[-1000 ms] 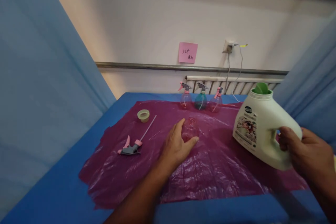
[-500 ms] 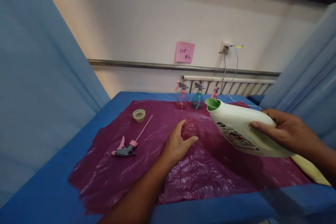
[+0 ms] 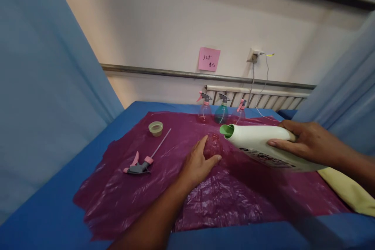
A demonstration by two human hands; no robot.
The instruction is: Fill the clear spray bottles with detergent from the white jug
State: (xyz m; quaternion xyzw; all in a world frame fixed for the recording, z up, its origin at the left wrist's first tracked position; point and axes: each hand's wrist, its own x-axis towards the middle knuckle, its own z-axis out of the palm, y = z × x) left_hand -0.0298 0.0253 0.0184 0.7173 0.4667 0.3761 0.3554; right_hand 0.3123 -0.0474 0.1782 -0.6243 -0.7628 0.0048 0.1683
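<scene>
My left hand is curved round the side of a clear pink spray bottle, which stands upright with its neck uncovered. My right hand grips the handle of a large white jug. The jug lies nearly level in the air, and its green spout is just above and right of the bottle's mouth. No stream of liquid can be made out. To the left, a grey and pink trigger sprayer head with a thin tube lies on the purple plastic sheet.
Behind the bottle stand a pink spray bottle, a teal one and another clear pinkish one. A small round tub sits at the left. A yellow cloth lies at the right. Blue curtains hang on both sides.
My right hand has brought the jug left and tilted its spout lower, closer to the bottle's mouth. My left hand stays at the bottle.
</scene>
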